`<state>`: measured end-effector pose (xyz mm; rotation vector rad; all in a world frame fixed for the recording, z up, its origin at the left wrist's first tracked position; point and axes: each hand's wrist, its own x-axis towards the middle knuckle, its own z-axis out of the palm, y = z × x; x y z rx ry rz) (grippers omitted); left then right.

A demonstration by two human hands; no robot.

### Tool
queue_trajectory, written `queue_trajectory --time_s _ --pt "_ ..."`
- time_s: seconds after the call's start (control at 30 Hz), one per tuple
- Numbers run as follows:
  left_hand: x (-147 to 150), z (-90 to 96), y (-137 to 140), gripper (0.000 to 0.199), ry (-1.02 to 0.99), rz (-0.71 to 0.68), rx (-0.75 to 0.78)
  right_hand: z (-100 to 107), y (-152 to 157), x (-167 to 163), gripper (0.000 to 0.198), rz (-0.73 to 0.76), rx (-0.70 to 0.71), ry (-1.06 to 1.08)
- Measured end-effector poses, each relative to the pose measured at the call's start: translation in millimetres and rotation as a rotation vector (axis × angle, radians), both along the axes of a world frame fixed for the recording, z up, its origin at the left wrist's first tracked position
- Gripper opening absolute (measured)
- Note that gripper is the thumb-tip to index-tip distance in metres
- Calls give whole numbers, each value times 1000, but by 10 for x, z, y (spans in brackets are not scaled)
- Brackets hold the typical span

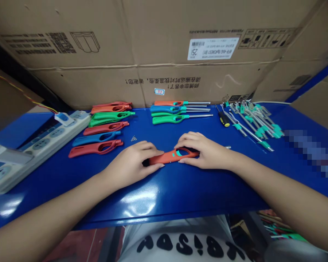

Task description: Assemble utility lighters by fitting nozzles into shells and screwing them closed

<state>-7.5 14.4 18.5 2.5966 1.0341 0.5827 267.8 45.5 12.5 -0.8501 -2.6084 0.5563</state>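
Note:
An orange gas lighter (166, 156) with a teal trigger lies across the middle of the blue table, held at both ends. My left hand (136, 158) is closed round its handle end. My right hand (198, 151) grips the other end, by the trigger loop. A short bit of metal tube (228, 147) shows past my right hand. Beyond my left hand lies a small heap of screws (133, 138). Farther back are finished-looking lighters (171, 119) in orange, blue and green, with metal tubes.
Several coloured lighter shells (98, 148) lie in a column at left, beside a white power strip (51, 140). A yellow-black screwdriver (223, 118) and a pile of metal tubes with teal parts (258, 123) are at right. A cardboard wall (112, 83) stands behind.

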Motion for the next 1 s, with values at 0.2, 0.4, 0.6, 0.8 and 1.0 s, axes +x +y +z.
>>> queue_trajectory --time_s 0.2,0.4,0.6,0.8,1.0 --pt "2 -19 -27 28 71 -13 97 -4 -4 12 33 -4 22 -26" --pt "22 -18 -47 29 91 -3 112 13 -17 19 31 14 33 -26" --pt "23 -16 -55 29 94 5 121 24 -34 17 28 16 27 -23" --pt "37 -10 -62 27 132 1 173 19 -45 10 32 -3 60 -62" --pt "50 -31 -82 30 166 -11 269 34 -52 29 38 28 186 -138"
